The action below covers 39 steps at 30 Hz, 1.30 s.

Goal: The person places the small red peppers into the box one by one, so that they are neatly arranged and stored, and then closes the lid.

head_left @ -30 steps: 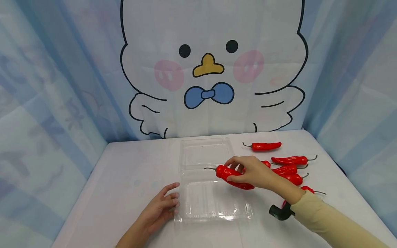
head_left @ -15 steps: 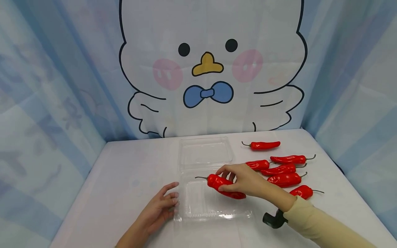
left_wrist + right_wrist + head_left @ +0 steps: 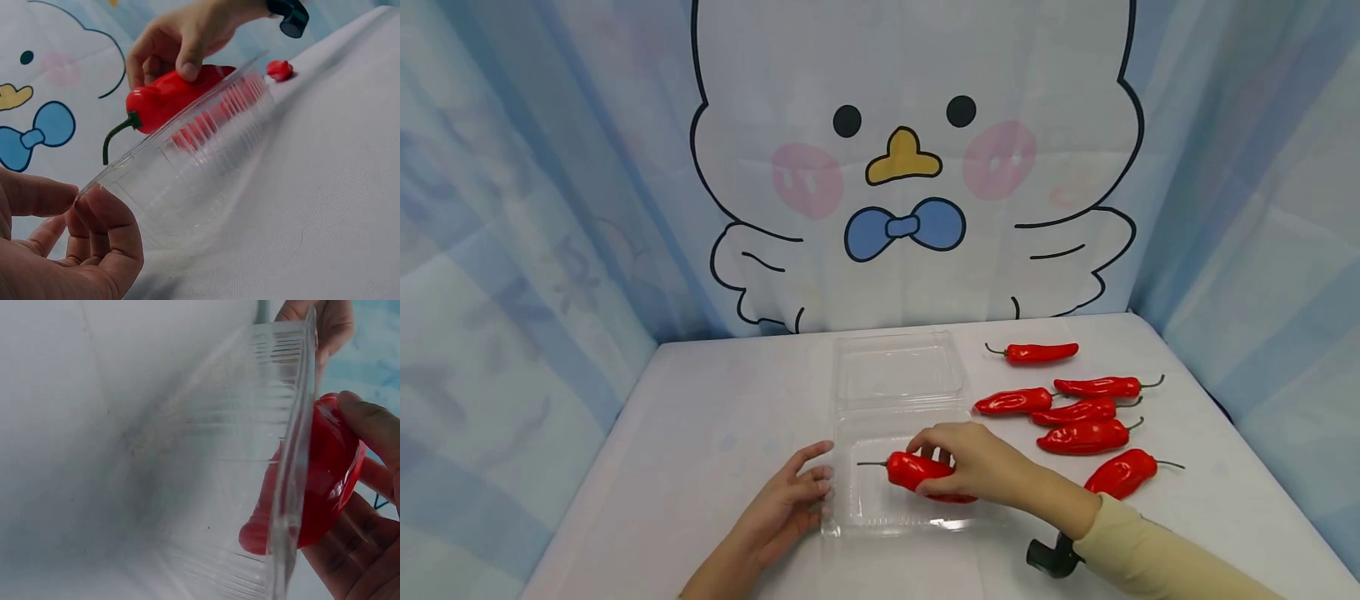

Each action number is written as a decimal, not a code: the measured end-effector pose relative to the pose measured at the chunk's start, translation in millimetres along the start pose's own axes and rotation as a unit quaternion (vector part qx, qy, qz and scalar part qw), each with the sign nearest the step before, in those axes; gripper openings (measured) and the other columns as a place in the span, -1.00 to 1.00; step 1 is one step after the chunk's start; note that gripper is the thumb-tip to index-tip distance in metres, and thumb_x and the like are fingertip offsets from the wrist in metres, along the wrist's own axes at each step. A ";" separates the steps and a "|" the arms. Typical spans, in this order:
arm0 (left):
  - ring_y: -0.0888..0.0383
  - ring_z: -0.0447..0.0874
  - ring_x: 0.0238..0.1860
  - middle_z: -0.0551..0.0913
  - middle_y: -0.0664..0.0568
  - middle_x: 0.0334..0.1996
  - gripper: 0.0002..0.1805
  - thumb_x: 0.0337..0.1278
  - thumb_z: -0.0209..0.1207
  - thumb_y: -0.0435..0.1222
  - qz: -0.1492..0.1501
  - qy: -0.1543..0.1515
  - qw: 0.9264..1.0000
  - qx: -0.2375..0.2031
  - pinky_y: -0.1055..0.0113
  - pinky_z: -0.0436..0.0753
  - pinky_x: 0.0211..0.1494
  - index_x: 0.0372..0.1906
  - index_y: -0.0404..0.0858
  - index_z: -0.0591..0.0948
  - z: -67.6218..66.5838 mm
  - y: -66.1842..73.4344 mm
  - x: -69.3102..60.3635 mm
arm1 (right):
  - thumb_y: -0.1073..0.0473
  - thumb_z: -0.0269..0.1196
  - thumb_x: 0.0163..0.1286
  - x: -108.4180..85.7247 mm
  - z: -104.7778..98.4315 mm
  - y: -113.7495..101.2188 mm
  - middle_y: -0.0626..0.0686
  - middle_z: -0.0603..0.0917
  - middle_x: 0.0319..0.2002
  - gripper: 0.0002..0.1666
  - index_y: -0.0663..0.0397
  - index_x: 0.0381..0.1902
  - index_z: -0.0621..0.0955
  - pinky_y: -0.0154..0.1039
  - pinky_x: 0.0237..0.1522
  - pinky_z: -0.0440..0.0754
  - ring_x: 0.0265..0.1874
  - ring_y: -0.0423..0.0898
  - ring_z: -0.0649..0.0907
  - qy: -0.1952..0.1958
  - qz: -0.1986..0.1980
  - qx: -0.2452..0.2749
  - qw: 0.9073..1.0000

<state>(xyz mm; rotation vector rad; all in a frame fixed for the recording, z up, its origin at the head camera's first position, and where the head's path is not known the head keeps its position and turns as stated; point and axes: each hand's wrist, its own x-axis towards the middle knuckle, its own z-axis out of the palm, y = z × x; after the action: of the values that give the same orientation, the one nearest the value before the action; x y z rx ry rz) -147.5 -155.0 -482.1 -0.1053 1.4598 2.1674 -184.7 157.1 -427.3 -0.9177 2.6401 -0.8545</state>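
A red chili pepper (image 3: pixel 912 471) with a thin stem pointing left is held between the thumb and fingers of my right hand (image 3: pixel 981 462). It lies over the near tray of a clear plastic clamshell box (image 3: pixel 850 508), whose lid (image 3: pixel 898 371) lies folded back. In the left wrist view the pepper (image 3: pixel 153 103) shows above the rim, apparently level with it or just over it. My left hand (image 3: pixel 782 508) stays at the box's left side. There, thumb and finger pinch the rim (image 3: pixel 103 178). In the right wrist view the pepper (image 3: pixel 331 481) shows partly through the clear wall.
Several more red peppers lie right of the box: one pepper (image 3: pixel 1041 354) at the back, a cluster around another pepper (image 3: pixel 1086 435), and one (image 3: pixel 1123 473) close to my right sleeve (image 3: pixel 1157 542). Everything rests on a white-covered table (image 3: pixel 722 408) before a curtain (image 3: pixel 535 250).
My right hand has carried the pepper left, down and toward me over the near tray. Peppers that the arm covered now show. My left hand has not moved.
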 end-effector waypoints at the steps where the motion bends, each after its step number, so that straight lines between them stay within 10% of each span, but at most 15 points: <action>1: 0.29 0.55 -0.19 0.51 0.17 -0.12 -0.31 0.41 0.08 -0.47 0.000 -0.001 1.000 -0.001 0.38 0.59 -0.20 0.54 -0.16 0.15 -0.1 0.3 0.1 | -0.05 0.53 0.20 0.1 1.6 0.1 -0.19 0.72 -0.13 -0.49 -0.18 0.10 0.67 -0.33 -0.12 0.70 -0.11 -0.20 0.66 -0.002 -0.002 0.000 1.000; 39: 0.31 0.56 -0.21 0.50 0.19 -0.15 -0.36 0.40 0.04 -0.51 0.001 -0.018 1.000 -0.020 0.40 0.60 -0.21 0.47 -0.08 0.21 0.3 0.2 1.1 | 0.07 0.52 0.25 -4.6 32.0 6.5 -0.32 0.60 -0.36 -0.83 -0.23 -0.33 0.68 -0.41 -0.24 0.60 -0.37 -0.37 0.53 -0.008 -0.028 0.023 0.999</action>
<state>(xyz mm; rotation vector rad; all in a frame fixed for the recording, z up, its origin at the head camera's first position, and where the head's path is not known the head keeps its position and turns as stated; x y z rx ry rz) -148.5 -154.4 -482.2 -0.0775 1.3965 2.1900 -172.2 149.6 -456.9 -0.9877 2.5808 -0.9127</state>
